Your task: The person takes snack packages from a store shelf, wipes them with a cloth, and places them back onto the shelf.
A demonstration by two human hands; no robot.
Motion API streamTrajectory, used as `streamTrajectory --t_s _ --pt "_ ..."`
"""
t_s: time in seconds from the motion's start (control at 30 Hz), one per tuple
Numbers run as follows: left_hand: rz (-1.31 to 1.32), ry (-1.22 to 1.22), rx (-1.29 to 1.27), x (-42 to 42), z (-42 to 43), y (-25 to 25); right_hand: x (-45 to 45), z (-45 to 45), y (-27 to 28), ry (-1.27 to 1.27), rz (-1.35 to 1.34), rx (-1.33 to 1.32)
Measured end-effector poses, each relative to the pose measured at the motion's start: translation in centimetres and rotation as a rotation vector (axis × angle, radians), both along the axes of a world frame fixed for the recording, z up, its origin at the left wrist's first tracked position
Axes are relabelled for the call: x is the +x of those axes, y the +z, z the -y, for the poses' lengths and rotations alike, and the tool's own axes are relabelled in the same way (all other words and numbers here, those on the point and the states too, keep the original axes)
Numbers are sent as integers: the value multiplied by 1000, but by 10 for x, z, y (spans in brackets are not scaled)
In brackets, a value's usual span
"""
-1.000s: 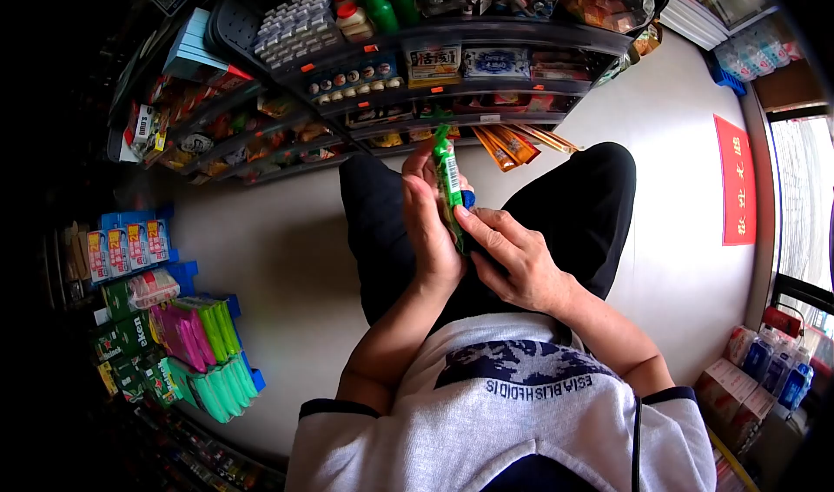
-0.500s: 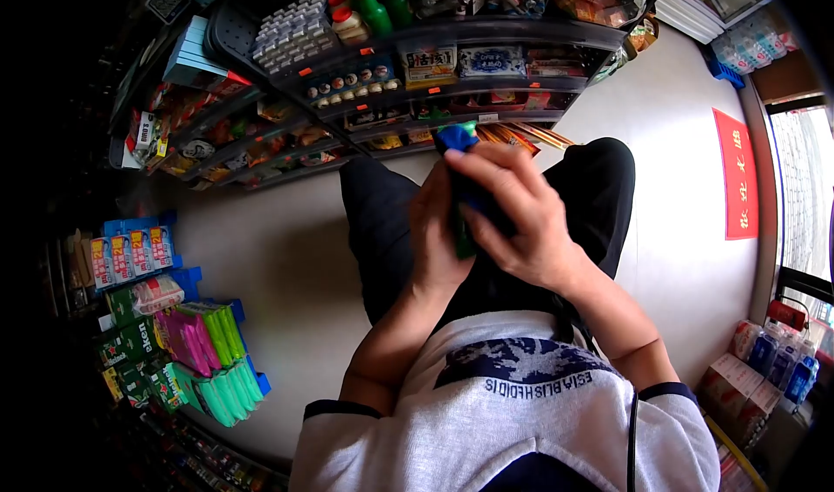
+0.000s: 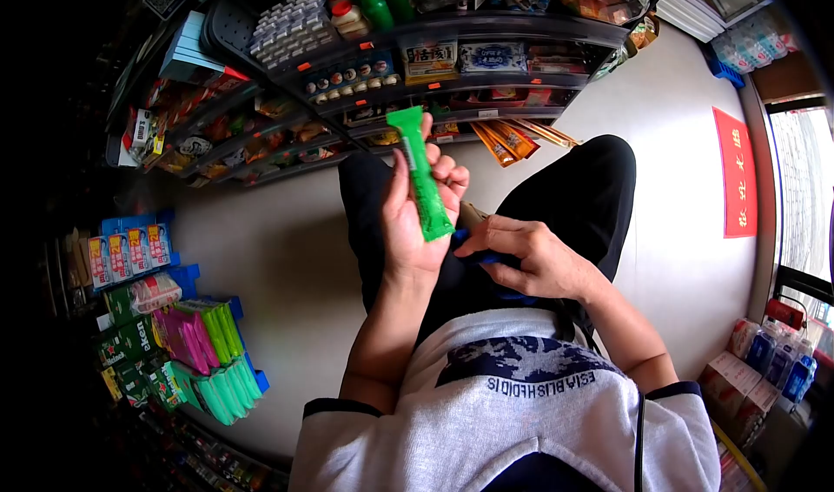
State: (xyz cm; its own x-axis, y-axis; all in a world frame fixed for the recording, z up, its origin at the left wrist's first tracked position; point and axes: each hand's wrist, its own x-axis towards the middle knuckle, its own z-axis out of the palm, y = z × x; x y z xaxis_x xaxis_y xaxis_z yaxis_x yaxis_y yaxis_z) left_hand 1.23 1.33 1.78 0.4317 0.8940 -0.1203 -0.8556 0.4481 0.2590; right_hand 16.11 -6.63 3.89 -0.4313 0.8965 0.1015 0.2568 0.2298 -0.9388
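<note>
Fingers (image 3: 444, 165) of the left hand (image 3: 407, 233) are being used to hold a green packet (image 3: 423, 179), which is being supported aslant along the upturned palm, between the thumb and the bent fingertips, in front of the shelves (image 3: 495, 30). Just beside the packet's lower end, a blue item (image 3: 461, 239) is being held in the bent, narrowly spaced fingers of the right hand (image 3: 546, 262), its shape being mostly hidden, while orange packets (image 3: 506, 143) are being displayed beyond, at the shelves' foot.
</note>
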Motion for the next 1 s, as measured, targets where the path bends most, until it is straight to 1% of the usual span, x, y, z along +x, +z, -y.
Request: streamTrajectory --t_s 0.03,0.1,0.13,0.17,0.23,0.27,0.3,0.37,0.4,0.43,0.47,0.5,0.57,0.63,0.73,0.8,0.93,1.0 --pt "42 9 21 -3 -3 4 1 2 -4 -1 0 1" --pt "98 -15 81 -8 -7 5 3 7 -11 -10 188 -119" --pt "95 -8 80 -9 -7 6 5 7 -14 -43 138 -126" --pt "30 14 58 -7 -5 8 5 7 -15 -39 135 -130" --pt "-90 56 45 -3 -1 5 6 2 -13 -270 11 -30" --pt "-186 59 81 -1 4 4 6 -2 -14 -313 10 63" --pt "-280 62 118 1 8 6 5 -3 -10 -320 12 65" --pt "-435 59 130 7 19 14 2 -5 2 -313 48 -59" --pt "-445 63 168 7 20 11 -1 -6 -5 -343 -2 -5" --pt "-456 70 205 8 20 10 -1 -6 -10 -342 -3 -5" --pt "-505 101 256 8 20 9 -2 -6 -13 -364 -59 -37" --pt "-508 105 253 7 20 8 -3 -7 -15 -385 -115 -72" --pt "-559 137 266 5 19 8 -2 -7 -14 -387 -137 -85" --pt "-565 135 301 2 16 11 0 -5 -15 -324 -215 -169" --pt "-582 161 308 -1 14 15 1 -4 -12 -307 -259 -246" --pt "-695 196 365 -2 12 17 1 -3 -13 -304 -276 -257" --pt "-696 199 366 -2 11 19 1 -3 -14 -280 -312 -274" --pt "-696 210 323 -3 11 18 1 -3 -13 -279 -317 -277"
